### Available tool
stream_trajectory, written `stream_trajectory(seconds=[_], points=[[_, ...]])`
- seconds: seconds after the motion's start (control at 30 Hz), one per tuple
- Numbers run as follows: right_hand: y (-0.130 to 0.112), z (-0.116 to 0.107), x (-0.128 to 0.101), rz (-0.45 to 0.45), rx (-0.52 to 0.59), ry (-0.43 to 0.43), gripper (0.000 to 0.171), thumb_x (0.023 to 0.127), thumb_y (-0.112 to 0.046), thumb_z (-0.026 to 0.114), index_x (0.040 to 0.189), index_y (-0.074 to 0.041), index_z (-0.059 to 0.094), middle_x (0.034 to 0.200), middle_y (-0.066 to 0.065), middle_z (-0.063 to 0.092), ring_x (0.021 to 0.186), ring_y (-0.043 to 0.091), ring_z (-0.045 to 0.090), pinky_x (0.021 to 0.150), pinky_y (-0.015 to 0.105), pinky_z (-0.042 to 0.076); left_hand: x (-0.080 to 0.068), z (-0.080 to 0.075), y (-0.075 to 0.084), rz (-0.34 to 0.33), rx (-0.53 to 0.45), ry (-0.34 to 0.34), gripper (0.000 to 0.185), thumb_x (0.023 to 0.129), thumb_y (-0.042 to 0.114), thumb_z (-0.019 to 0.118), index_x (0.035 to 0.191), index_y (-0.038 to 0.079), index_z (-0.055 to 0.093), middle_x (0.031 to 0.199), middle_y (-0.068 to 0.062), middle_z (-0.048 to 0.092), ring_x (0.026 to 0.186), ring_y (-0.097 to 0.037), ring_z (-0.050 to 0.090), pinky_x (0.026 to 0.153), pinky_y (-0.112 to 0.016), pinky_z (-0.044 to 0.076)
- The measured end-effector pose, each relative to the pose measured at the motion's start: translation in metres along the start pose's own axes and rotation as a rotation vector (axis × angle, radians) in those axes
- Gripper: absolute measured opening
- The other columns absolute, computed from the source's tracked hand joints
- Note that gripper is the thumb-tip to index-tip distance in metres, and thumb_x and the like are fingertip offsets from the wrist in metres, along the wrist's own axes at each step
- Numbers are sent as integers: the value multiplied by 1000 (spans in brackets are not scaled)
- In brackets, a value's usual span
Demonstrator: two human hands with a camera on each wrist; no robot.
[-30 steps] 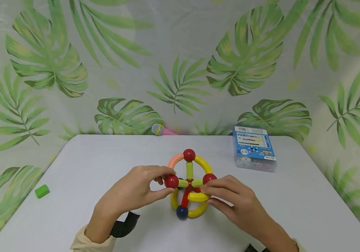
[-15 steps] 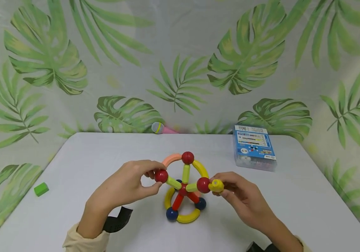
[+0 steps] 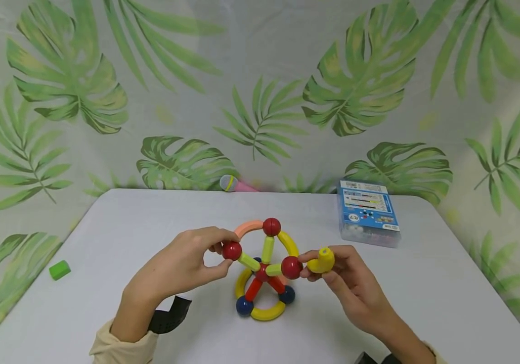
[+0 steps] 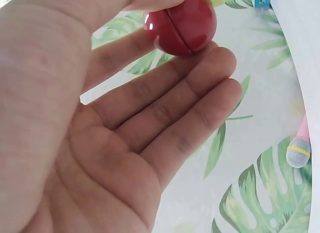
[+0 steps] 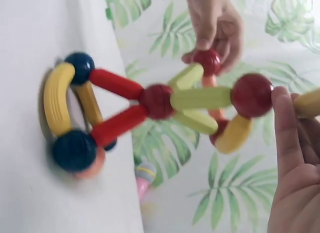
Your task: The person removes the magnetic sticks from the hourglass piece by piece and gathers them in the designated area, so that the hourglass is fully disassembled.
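Note:
A magnetic ball-and-stick model stands on the table. Its base ring has blue balls [image 5: 75,150] and yellow curved sticks [image 3: 267,311]. Red sticks [image 5: 118,125] rise to a central red ball [image 5: 156,101], and lime sticks [image 5: 202,98] spread from it to outer red balls. My left hand [image 3: 178,265] pinches the left outer red ball [image 3: 231,251] between thumb and finger. In my right hand [image 3: 355,288] is a loose yellow curved stick [image 3: 323,260], one end facing up. A fingertip of that hand is right at the right outer red ball [image 3: 291,267].
A clear plastic box with a blue label [image 3: 369,212] lies at the back right of the white table [image 3: 173,212]. A pink toy microphone [image 3: 237,184] is at the back edge, and a green block [image 3: 59,270] at the left. Behind hangs a leaf-patterned cloth [image 3: 269,60].
The left hand and its red ball moved left, and the model shifted slightly left. My right hand moved the yellow curved stick right and turned it from lying sideways to end-up.

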State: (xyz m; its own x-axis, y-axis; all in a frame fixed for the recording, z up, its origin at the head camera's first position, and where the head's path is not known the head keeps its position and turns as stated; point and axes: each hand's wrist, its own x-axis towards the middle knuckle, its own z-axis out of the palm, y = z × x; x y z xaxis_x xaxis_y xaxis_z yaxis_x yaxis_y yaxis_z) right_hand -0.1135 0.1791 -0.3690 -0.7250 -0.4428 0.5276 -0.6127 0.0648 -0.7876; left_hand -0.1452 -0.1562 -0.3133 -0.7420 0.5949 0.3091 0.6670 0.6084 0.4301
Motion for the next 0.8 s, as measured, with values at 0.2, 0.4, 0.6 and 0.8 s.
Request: stream_trajectory(seconds=[0.2, 0.4, 0.6, 0.8], points=[[8, -27, -1, -1, -245, -5, 41, 91, 15, 67, 122, -12, 60, 134, 2, 66, 122, 10, 64, 93, 22, 56, -4, -5, -4, -9, 4, -1, 32, 87, 11, 79, 117, 13, 70, 103, 12, 71, 91, -6, 65, 83, -29, 59], [56, -49, -10, 56, -499, -170, 36, 89, -1, 77, 119, -20, 67, 126, 3, 69, 114, 12, 66, 92, 21, 56, -8, -9, -9, -34, -6, 10, 34, 86, 7, 78, 119, 12, 69, 104, 11, 71, 91, -8, 65, 84, -30, 59], [85, -48, -16, 141, -664, -344, 30, 94, -5, 73, 118, -21, 70, 133, 0, 68, 123, 24, 64, 101, 41, 55, -7, -9, -9, -32, -12, 2, 34, 88, 7, 77, 121, 10, 69, 107, 9, 71, 92, -10, 67, 85, -31, 59], [79, -30, -12, 298, -727, -186, 25, 94, -11, 75, 118, -19, 72, 115, -5, 68, 93, 11, 62, 78, 25, 58, -6, -8, -9, 1, -8, 3, 32, 89, 8, 77, 120, 12, 69, 106, 9, 71, 91, -7, 66, 84, -29, 59]])
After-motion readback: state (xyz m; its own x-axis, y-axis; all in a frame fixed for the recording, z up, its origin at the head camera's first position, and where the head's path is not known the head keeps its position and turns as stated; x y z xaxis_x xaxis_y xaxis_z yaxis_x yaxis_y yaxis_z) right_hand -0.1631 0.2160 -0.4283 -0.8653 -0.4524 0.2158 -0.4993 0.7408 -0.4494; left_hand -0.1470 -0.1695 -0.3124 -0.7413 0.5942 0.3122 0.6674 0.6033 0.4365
